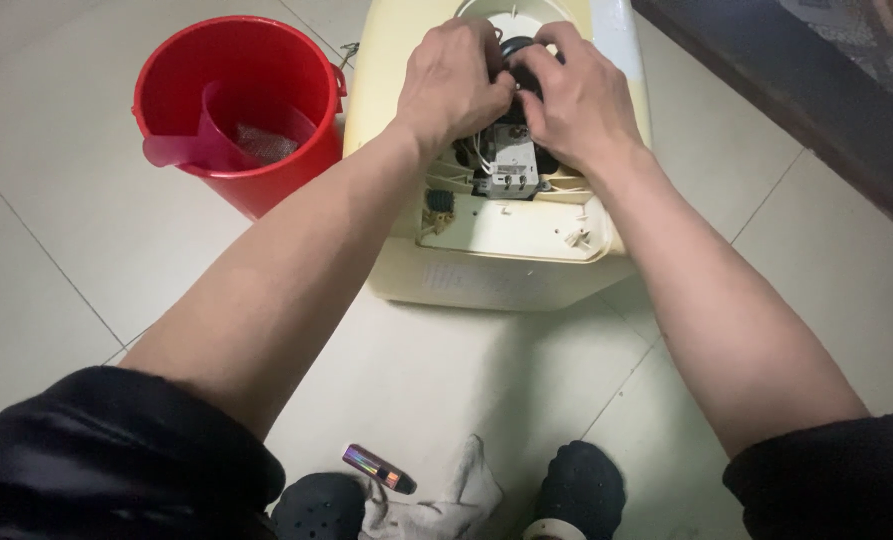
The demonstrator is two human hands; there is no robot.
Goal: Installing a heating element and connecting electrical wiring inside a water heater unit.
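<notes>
A cream plastic appliance housing (511, 265) lies open on the tiled floor, showing wires and a grey electrical block (508, 172) inside. My left hand (454, 80) and my right hand (578, 98) meet over a black round part (517, 47) at the top of the opening, fingers curled on it from both sides. Most of that black part is hidden under my fingers. White wires (478, 152) run down from it toward the grey block.
A red bucket (311, 150) with a pink scoop (181, 150) inside stands left of the housing. Near my black shoes (578, 480) lie a white rag (446, 500) and a small shiny cylindrical tool (378, 468). A dark raised ledge (816, 100) runs along the right.
</notes>
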